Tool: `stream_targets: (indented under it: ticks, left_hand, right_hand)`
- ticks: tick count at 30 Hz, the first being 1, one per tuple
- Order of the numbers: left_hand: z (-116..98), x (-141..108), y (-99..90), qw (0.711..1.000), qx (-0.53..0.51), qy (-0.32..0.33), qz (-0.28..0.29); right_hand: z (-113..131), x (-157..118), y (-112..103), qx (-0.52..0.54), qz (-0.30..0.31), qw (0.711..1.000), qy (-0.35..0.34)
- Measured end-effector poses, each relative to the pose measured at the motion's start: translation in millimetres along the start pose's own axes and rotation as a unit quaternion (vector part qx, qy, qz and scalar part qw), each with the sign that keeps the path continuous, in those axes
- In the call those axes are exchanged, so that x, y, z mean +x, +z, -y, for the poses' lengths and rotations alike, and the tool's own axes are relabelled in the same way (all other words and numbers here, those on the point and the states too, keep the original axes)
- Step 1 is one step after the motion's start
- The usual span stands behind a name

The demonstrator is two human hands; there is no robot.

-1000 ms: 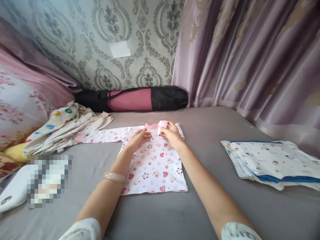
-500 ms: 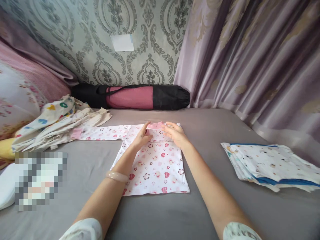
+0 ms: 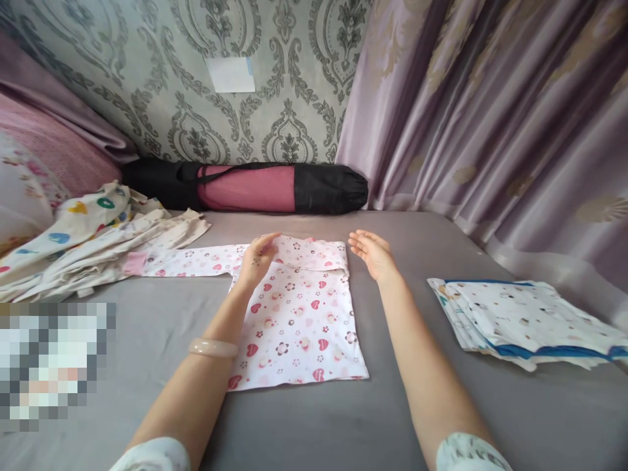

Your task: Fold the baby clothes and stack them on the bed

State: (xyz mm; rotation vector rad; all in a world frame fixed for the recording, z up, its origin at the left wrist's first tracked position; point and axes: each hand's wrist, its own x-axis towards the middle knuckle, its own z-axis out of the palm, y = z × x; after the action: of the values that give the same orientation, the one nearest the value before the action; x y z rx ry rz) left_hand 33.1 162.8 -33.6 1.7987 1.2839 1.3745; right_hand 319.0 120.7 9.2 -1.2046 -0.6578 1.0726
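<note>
Grey bedsheet (image 3: 304, 432) is stretching across the lower frame, and a pale bangle (image 3: 213, 347) is circling the left forearm (image 3: 189, 389). At the centre, a white long-sleeved child's shirt (image 3: 304, 320) printed with hearts and flowers is lying flat, its pink-cuffed sleeve (image 3: 191, 261) pointing left and a folded band of cloth crossing its upper part. The left hand (image 3: 258, 261) is resting at the shirt's upper left corner, fingers bent; I cannot tell whether they are pinching the cloth. The right hand (image 3: 373, 254) is hovering just beside the upper right corner, fingers loosely curled and apart from the shirt. Folded clothes (image 3: 540, 314) are stacking up at right, while patterned garments (image 3: 132, 242) are heaping at left. Farther back, a pink mat (image 3: 245, 188) in a black bag (image 3: 331, 188) is lying below damask wallpaper (image 3: 289, 131), and a mauve curtain (image 3: 432, 98) is hanging at upper right
</note>
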Motion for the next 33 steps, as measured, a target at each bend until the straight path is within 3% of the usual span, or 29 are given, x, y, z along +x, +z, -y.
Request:
stream_targets:
  ticks: [3, 5, 7, 10, 14, 17, 23, 33]
  left_hand:
    - [3.1, 0.3, -5.4, 1.000, 0.000, -0.026, -0.008]
    - [4.7, 0.4, -8.0, 0.999, 0.002, -0.043, -0.014]
    - [6.3, 0.5, -10.1, 0.998, 0.010, -0.057, -0.021]
    - [9.8, 0.6, -13.0, 0.997, 0.029, -0.070, -0.013]
    - [16.5, 0.9, -15.5, 0.995, 0.075, -0.069, -0.007]
    - [21.1, 0.8, -16.3, 0.989, 0.131, -0.073, -0.007]
    - [25.8, -0.1, -16.4, 0.974, 0.217, -0.068, -0.007]
    - [37.6, -1.1, -15.9, 0.984, 0.179, -0.016, 0.008]
  right_hand:
    - [-12.1, 5.9, -0.6, -0.101, -0.001, 0.994, -0.033]
    - [-21.3, 8.2, -0.1, -0.206, 0.009, 0.975, -0.077]
    - [-29.8, 7.8, 1.5, -0.333, 0.034, 0.934, -0.127]
    - [-39.5, 1.6, 5.5, -0.492, 0.089, 0.848, -0.178]
    - [-48.5, -10.0, 10.9, -0.614, 0.140, 0.757, -0.174]
    - [-52.6, -15.6, 12.5, -0.658, 0.171, 0.716, -0.158]
    - [-57.6, -14.7, 11.8, -0.698, 0.181, 0.675, -0.154]
    - [-63.5, -9.1, 11.8, -0.722, 0.175, 0.655, -0.135]
